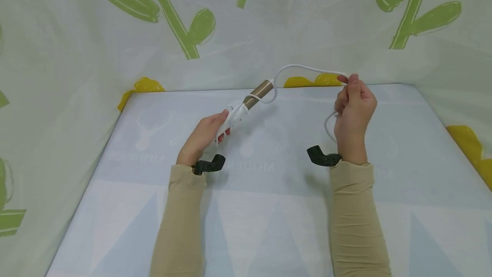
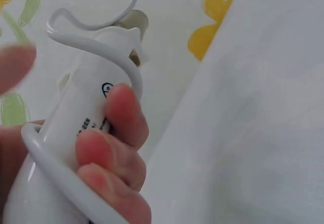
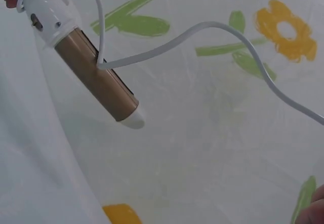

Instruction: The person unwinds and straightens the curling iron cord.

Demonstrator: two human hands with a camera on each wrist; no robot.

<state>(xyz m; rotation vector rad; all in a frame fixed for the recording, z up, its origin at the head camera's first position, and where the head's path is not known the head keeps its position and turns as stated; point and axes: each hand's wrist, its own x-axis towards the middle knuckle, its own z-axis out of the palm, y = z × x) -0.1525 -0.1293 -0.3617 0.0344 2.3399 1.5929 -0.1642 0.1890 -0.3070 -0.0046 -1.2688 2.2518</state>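
A curling iron with a white handle and a gold-brown barrel is gripped at its handle by my left hand. In the left wrist view, several curled fingers lie round the white handle, which carries dark print. The white cord wraps round the handle and crosses the barrel, then runs to the right. My right hand, raised at the right, pinches the cord between thumb and fingers. Below that hand the cord hangs in a loop. The right wrist view shows the barrel ending in a pale tip.
A table with a pale blue and white cover lies beneath both hands. Behind it hangs a whitish curtain printed with green leaves and yellow flowers. Dark camera mounts sit on both wrists.
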